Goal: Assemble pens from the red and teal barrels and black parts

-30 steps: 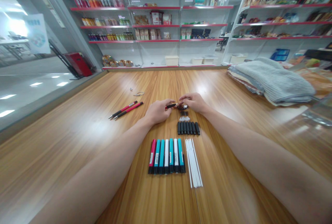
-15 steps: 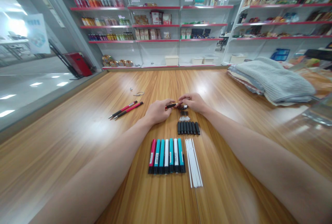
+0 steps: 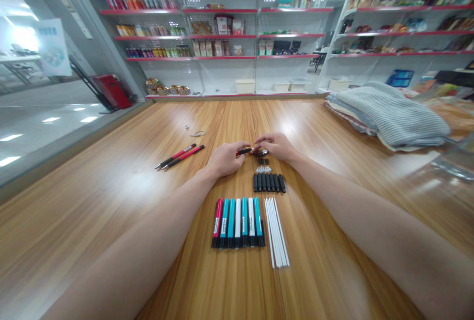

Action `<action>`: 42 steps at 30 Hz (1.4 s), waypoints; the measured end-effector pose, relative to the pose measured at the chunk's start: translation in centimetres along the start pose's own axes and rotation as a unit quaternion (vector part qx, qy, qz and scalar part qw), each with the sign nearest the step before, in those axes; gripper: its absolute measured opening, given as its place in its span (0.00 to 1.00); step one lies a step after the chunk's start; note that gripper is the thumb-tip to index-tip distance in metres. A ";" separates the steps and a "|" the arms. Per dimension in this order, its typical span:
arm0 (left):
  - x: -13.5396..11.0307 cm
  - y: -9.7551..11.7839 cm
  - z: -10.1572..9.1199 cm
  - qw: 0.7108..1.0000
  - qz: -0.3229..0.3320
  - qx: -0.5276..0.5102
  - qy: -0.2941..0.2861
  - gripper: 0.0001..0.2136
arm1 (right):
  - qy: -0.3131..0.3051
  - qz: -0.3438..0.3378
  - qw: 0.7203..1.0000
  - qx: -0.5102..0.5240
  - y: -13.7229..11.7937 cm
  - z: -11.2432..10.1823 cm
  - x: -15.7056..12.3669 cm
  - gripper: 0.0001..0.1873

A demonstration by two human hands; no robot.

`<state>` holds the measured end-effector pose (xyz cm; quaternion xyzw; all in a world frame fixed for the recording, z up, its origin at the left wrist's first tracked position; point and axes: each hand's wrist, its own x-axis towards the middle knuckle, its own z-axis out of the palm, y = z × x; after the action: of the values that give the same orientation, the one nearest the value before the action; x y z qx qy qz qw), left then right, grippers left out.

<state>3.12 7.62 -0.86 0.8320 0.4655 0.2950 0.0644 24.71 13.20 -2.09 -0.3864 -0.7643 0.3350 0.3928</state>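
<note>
My left hand (image 3: pixel 226 158) is closed around a dark pen part (image 3: pixel 243 151), which points right toward my other hand. Beside its tip, my right hand (image 3: pixel 278 146) has its fingers pinched together; whatever is between them is too small to make out. Under the right fingers lies a little heap of shiny pieces (image 3: pixel 262 153). Closer to me are small black pieces (image 3: pixel 263 162), small white pieces (image 3: pixel 263 169) and a row of black pen grips (image 3: pixel 269 182). Red, teal and white pen barrels (image 3: pixel 237 221) lie side by side, with thin white refills (image 3: pixel 276 233) to their right.
Two red-and-black pens (image 3: pixel 180 157) rest left of my hands on the wooden table (image 3: pixel 122 201). Beyond them are a thin loop (image 3: pixel 199 134) and a tiny shiny piece (image 3: pixel 187 127). Folded cloths (image 3: pixel 392 115) are stacked at right, near a clear container (image 3: pixel 457 159). Shelves stand behind.
</note>
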 end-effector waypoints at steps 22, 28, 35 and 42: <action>0.0 -0.2 0.1 1.000 0.016 -0.009 0.000 0.16 | -0.001 -0.001 1.000 0.002 -0.1 0.0 0.0 0.12; 0.1 -0.2 0.2 1.000 0.012 -0.026 0.007 0.16 | 0.007 0.009 1.000 0.015 -0.1 0.2 0.0 0.13; -0.1 0.3 -0.4 0.992 -0.007 -0.111 0.059 0.06 | 0.244 0.090 0.954 0.152 0.8 -1.6 0.8 0.10; -3.3 0.3 -2.0 0.962 -0.136 -0.141 0.191 0.13 | 0.311 0.104 0.917 0.225 0.0 -3.0 -2.5 0.11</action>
<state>0.98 4.46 -0.56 0.6715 0.5318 0.4994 0.1300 28.30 11.70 -1.56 -0.4496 -0.4634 0.4004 0.6502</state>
